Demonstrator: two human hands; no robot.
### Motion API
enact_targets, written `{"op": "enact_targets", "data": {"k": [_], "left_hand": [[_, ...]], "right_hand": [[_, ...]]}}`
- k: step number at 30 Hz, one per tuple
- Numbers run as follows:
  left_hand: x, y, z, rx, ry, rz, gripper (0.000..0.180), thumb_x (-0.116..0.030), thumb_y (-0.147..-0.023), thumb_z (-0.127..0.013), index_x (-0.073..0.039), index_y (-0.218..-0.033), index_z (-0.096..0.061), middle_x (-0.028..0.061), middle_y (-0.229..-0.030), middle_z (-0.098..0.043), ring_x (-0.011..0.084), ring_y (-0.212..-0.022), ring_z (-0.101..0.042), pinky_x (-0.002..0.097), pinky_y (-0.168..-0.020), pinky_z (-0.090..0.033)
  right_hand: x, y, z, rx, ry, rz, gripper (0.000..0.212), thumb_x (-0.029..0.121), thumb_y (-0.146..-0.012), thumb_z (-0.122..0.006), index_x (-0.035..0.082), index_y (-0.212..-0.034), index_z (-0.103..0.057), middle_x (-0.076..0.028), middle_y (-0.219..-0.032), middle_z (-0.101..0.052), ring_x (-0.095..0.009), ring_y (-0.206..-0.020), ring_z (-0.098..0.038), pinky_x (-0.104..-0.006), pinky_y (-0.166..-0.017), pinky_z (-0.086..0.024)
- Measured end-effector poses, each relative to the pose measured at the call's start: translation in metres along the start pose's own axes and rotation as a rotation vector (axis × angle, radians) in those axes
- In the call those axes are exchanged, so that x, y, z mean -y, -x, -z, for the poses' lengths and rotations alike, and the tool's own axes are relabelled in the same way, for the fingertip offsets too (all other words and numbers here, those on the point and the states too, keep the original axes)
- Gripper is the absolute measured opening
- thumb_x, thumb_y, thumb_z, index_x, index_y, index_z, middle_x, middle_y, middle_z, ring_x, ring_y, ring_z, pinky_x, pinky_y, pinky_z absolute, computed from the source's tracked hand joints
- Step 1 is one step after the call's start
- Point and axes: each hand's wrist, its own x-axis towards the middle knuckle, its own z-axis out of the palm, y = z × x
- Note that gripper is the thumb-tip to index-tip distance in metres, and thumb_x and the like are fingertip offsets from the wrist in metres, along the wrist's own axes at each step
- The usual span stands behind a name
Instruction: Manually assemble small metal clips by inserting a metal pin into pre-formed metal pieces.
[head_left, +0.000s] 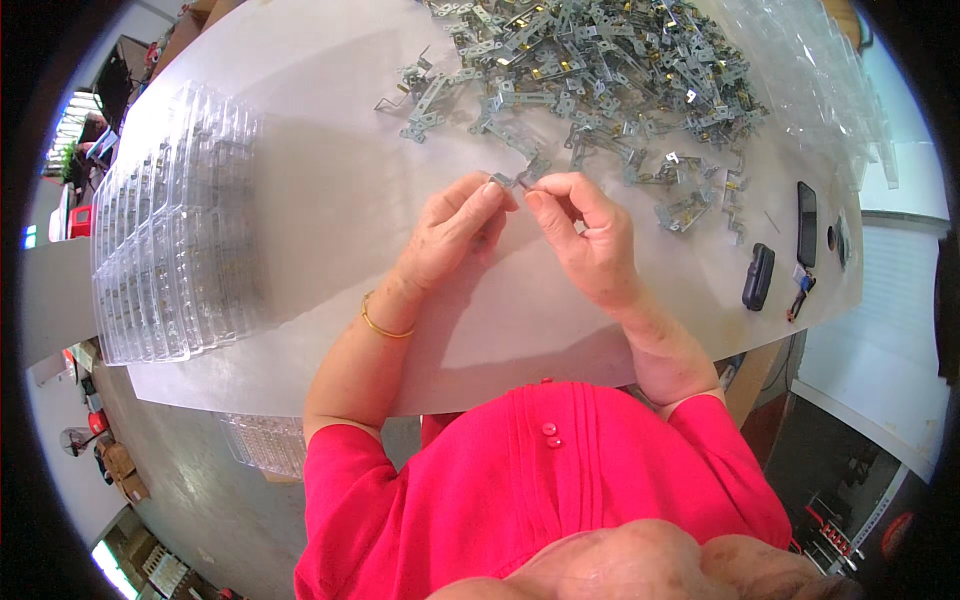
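Note:
Over the middle of the white table, my left hand pinches a small grey metal bracket between thumb and fingers. My right hand is closed in a pinch close by, with its fingertips at the bracket's right end. A thin dark piece seems to lie between those right fingertips, too small to name. Just beyond both hands spreads a large heap of similar metal brackets, some with brass-coloured parts. Several loose ones lie along its near edge.
Stacked clear plastic trays stand on the table at the left. More clear plastic trays lie at the far right. Near the right edge are a black phone, a dark case and keys.

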Motion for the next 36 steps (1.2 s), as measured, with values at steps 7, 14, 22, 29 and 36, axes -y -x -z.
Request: {"op": "enact_targets", "data": {"k": [7,14,22,29,36], "left_hand": [[0.001,0.0,-0.001,-0.081,-0.186,-0.099,0.037,-0.036,-0.106,-0.049,-0.003,-0.1,-0.065,-0.0018,-0.067,-0.052,0.0056,-0.055,-0.043,0.0218,-0.049,-0.033],[0.008,-0.001,0.001,-0.099,-0.495,-0.268,0.03,-0.03,-0.105,-0.055,-0.002,-0.097,-0.064,-0.0018,-0.069,-0.055,0.0071,-0.058,-0.047,0.0237,-0.052,-0.038],[0.007,-0.001,-0.005,-0.104,-0.672,-0.359,0.023,-0.022,-0.101,-0.059,-0.001,-0.092,-0.059,0.0081,-0.066,-0.053,0.0191,-0.059,-0.05,0.033,-0.054,-0.041],[0.015,0.002,-0.011,-0.043,-0.569,-0.248,0.024,-0.024,-0.1,-0.06,-0.001,-0.093,-0.061,0.0085,-0.063,-0.049,0.0163,-0.055,-0.046,0.0358,-0.052,-0.038],[-0.001,-0.001,0.002,-0.017,0.142,-0.007,0.036,-0.034,-0.106,-0.046,-0.002,-0.098,-0.061,0.0024,-0.061,-0.051,0.008,-0.044,-0.037,0.024,-0.042,-0.028]], "right_hand": [[0.004,-0.001,0.002,0.003,0.071,0.029,0.009,0.009,-0.094,-0.07,0.003,-0.097,-0.063,-0.002,-0.067,-0.061,-0.006,-0.058,-0.052,-0.0244,-0.052,-0.042],[0.001,0.0,-0.002,-0.04,0.029,0.046,0.016,0.01,-0.095,-0.069,0.004,-0.108,-0.061,-0.003,-0.07,-0.062,-0.006,-0.06,-0.054,-0.0237,-0.055,-0.045],[0.0,-0.001,-0.003,0.003,0.074,0.088,0.012,0.004,-0.093,-0.069,0.005,-0.104,-0.065,-0.004,-0.082,-0.061,-0.01,-0.066,-0.056,-0.0246,-0.057,-0.046],[0.003,-0.006,0.003,-0.157,0.092,0.221,0.009,0.005,-0.092,-0.069,0.005,-0.101,-0.066,-0.003,-0.086,-0.058,-0.012,-0.068,-0.052,-0.0252,-0.064,-0.044],[-0.005,-0.001,-0.001,-0.112,-0.104,-0.032,0.005,0.004,-0.095,-0.066,0.004,-0.099,-0.066,-0.001,-0.083,-0.058,-0.008,-0.067,-0.049,-0.0238,-0.06,-0.041]]}}
